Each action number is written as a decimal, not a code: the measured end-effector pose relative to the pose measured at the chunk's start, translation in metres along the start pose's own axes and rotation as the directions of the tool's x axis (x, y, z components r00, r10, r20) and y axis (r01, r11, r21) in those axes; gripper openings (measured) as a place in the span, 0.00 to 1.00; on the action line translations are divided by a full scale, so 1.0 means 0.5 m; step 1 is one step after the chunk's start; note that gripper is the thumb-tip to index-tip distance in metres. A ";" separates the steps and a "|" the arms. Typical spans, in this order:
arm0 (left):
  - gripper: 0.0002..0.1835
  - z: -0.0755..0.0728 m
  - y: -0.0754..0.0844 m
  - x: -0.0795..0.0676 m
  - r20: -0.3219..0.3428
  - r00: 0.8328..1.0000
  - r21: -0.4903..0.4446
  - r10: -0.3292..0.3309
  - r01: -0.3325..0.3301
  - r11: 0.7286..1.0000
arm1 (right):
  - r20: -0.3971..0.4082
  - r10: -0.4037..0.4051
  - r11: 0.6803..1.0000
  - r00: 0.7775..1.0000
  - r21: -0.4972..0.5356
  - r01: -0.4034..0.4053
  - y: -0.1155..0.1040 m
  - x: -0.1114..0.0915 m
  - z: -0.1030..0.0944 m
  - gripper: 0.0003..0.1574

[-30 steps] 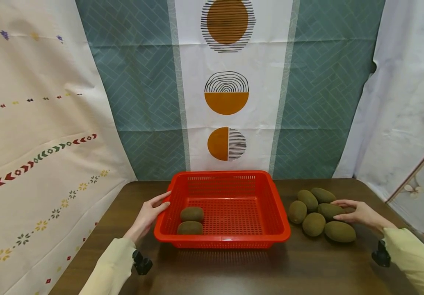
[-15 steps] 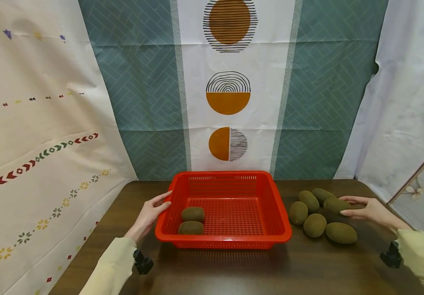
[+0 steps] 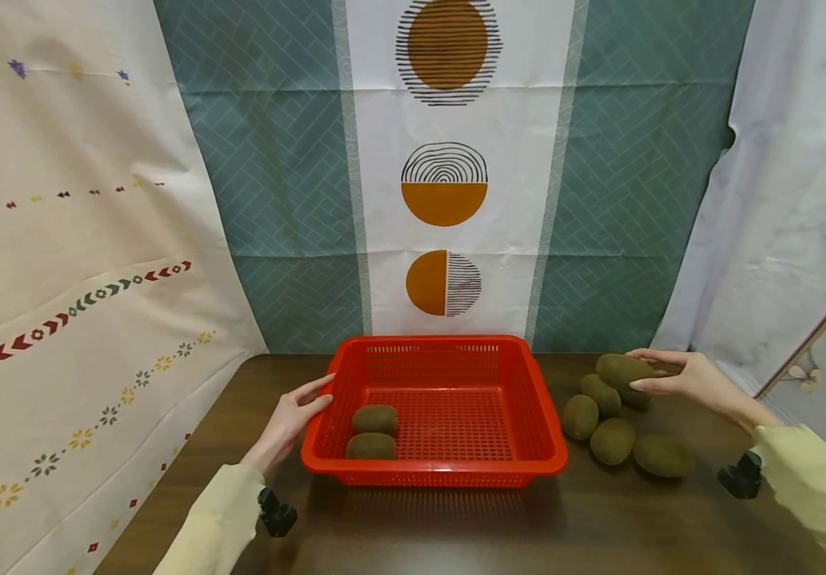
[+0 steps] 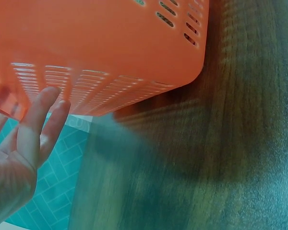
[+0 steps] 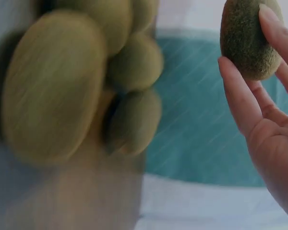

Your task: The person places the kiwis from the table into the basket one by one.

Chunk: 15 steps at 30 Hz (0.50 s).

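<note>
My right hand [image 3: 708, 391] pinches a brown fuzzy kiwi [image 3: 621, 373] between fingers and thumb. In the right wrist view the same kiwi [image 5: 245, 43] is up clear of the table, with the fingertips at its sides. Several other kiwis [image 3: 612, 442] lie in a cluster below and left of that hand. A red perforated plastic basket [image 3: 449, 465] stands mid-table, holding two kiwis [image 3: 375, 418] at its left side. My left hand [image 3: 285, 423] rests at the basket's left rim, fingers extended. The left wrist view shows those fingers [image 4: 33, 124] against the outer wall.
The brown wooden table [image 3: 456, 535] carries everything. A patterned cloth [image 3: 449, 184] hangs behind its back edge, with pale cloths at the left [image 3: 97, 239] and right [image 3: 808, 160]. The kiwi cluster sits close to the basket's right wall.
My right hand has lifted a kiwi out of the cluster, first pulling it slightly right, then raising it up and left over the farther kiwis. The left hand stays at the basket.
</note>
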<state>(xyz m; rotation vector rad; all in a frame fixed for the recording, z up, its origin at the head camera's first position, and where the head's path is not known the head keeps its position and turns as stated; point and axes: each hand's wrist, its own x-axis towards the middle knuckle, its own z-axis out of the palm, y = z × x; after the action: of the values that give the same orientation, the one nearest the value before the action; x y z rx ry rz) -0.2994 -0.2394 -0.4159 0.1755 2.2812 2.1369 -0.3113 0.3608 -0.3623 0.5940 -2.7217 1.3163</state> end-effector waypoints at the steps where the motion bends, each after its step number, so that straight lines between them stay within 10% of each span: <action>1: 0.25 0.000 -0.001 0.000 0.000 1.000 0.000 -0.001 0.001 1.000 | 0.001 0.001 1.000 1.000 -0.003 -0.001 -0.013 0.006 0.004 0.36; 15: 0.24 -0.002 -0.005 0.004 -0.023 1.000 -0.016 0.013 -0.013 1.000 | -0.005 -0.016 0.994 1.000 0.105 0.017 -0.171 0.104 0.100 0.36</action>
<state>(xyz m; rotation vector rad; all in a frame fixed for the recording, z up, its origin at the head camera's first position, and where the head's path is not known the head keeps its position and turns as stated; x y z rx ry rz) -0.3015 -0.2402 -0.4181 0.1671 2.2808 2.1744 -0.3223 0.2581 -0.3193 0.6193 -2.6517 1.4617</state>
